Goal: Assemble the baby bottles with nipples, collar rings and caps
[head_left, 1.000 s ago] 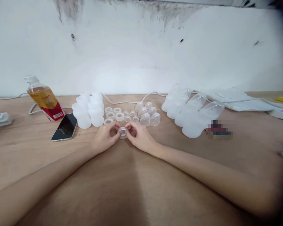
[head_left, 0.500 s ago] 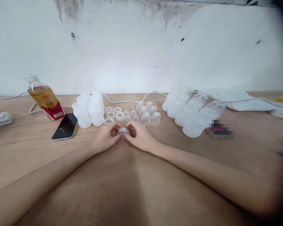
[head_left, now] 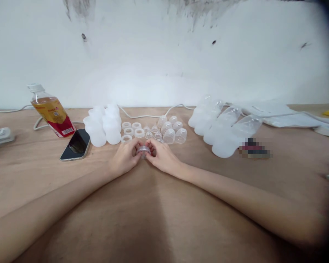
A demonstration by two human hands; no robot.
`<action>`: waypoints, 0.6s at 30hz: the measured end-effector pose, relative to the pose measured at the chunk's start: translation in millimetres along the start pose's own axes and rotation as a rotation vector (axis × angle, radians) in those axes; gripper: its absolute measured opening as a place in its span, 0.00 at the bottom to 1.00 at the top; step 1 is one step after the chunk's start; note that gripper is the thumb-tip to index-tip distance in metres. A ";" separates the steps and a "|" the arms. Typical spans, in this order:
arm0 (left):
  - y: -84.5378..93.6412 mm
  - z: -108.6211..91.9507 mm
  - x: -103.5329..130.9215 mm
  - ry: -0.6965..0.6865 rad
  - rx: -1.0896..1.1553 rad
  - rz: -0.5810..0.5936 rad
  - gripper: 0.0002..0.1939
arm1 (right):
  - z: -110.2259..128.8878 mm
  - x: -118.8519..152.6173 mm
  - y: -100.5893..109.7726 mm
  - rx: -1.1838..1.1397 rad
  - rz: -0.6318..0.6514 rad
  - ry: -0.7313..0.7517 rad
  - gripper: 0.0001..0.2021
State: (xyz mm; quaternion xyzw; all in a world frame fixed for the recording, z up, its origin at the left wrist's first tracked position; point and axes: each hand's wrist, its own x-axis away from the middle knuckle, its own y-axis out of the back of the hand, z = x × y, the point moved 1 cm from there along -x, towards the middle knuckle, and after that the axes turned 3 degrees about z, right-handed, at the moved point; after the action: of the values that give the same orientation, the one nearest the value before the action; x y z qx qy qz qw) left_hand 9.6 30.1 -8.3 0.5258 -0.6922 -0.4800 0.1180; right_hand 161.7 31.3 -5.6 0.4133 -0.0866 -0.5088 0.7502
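Observation:
Between my two hands, low over the wooden table, is a translucent ring (head_left: 143,150). My left hand (head_left: 126,155) grips its left side with curled fingers, and my right hand (head_left: 162,155) grips its right side. Just beyond them lie several white rings (head_left: 139,132), several small clear nipple-shaped pieces (head_left: 148,135) and several clear domed caps (head_left: 169,136). White bottles (head_left: 97,133) stand in rows behind my left hand. On the right are more white bottles (head_left: 224,144) with clear domed tops, set in a slanting row.
A phone (head_left: 75,145) and a drink bottle (head_left: 55,115) are on the left, with a white device (head_left: 1,136) at the far left. A cable (head_left: 145,117) runs along the wall. White plastic bags (head_left: 285,116) lie at the back right, near a pixelated item (head_left: 254,149).
The view has tilted slightly, so the objects appear a little higher. Both hands keep hold of the ring, whose upper face now shows slightly more between the fingers.

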 end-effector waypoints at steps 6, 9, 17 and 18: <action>1.9 5.2 4.2 -0.039 -0.002 -0.009 0.07 | -0.9 3.5 3.2 -0.035 0.025 0.032 0.08; 2.1 4.7 5.2 -0.047 -0.033 -0.003 0.07 | -2.2 2.8 2.0 -0.037 0.020 0.017 0.08; 1.0 -4.0 0.3 0.029 -0.020 -0.019 0.06 | -3.9 -1.3 -4.8 -0.055 -0.029 -0.001 0.09; 1.2 -5.3 -0.8 0.041 -0.016 -0.011 0.06 | -3.9 -1.9 -5.3 -0.051 -0.035 -0.001 0.09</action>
State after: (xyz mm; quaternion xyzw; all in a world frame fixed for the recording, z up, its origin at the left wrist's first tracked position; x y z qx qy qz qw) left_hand 12.8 27.9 -4.4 0.5383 -0.6831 -0.4753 0.1336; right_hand 159.2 34.2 -11.4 0.3952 -0.0669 -0.5242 0.7514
